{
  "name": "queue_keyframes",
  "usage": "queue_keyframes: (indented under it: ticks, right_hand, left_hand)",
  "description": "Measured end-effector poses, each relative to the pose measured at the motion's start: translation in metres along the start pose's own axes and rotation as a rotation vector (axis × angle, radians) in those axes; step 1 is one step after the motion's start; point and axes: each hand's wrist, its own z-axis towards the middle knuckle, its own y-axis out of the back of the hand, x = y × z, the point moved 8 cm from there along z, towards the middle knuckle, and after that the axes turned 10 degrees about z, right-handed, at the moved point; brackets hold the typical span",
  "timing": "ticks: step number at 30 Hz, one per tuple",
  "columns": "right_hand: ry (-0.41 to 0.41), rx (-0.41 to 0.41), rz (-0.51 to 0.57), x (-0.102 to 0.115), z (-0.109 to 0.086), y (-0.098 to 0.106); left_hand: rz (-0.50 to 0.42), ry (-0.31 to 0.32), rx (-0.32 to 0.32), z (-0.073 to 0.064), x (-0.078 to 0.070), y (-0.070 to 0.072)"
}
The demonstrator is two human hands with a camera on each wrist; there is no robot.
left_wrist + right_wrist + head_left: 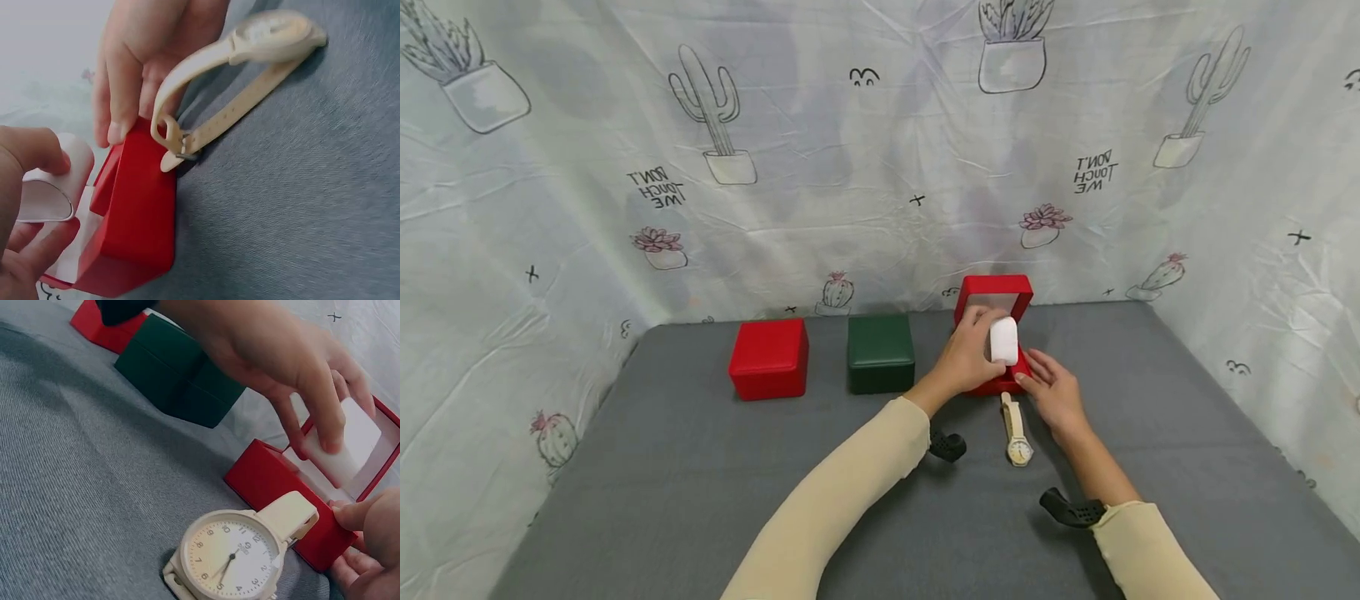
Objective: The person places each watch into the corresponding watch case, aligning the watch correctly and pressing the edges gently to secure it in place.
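An open red watch box [992, 388] stands at the back right of the table, its lid [997, 283] raised and lined in white. My left hand [964, 357] pinches a white watch cushion [1004, 340] between thumb and fingers, over the box's inside. The cushion is rounded, with a hollow end in the left wrist view. At the box's right front corner, my right hand [1058, 398] grips the wall, thumb [355, 515] at the rim. A cream wristwatch [1018, 450] with a white dial lies just in front of the box, its strap [228, 119] buckled in a loop.
To the left of the open box are a closed dark green box [881, 354] and, farther left, a closed red box [769, 358]. Grey cloth [700, 500] covers the table. A pale curtain [865, 167] printed with cacti hangs behind and at both sides.
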Motion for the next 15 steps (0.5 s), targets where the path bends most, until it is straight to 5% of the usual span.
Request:
queue_keyframes:
  ticks: [6,15]
  right_hand:
    - [0.124,-0.001,-0.072,0.009,-0.001,0.003]
    - [0.261,-0.135,-0.198,0.021,-0.017,0.017]
  left_hand:
    - [-0.164,0.062,0.045,-0.017,0.009,0.002]
    - [-0.286,0.103,0.111,-0.049,0.022,0.006]
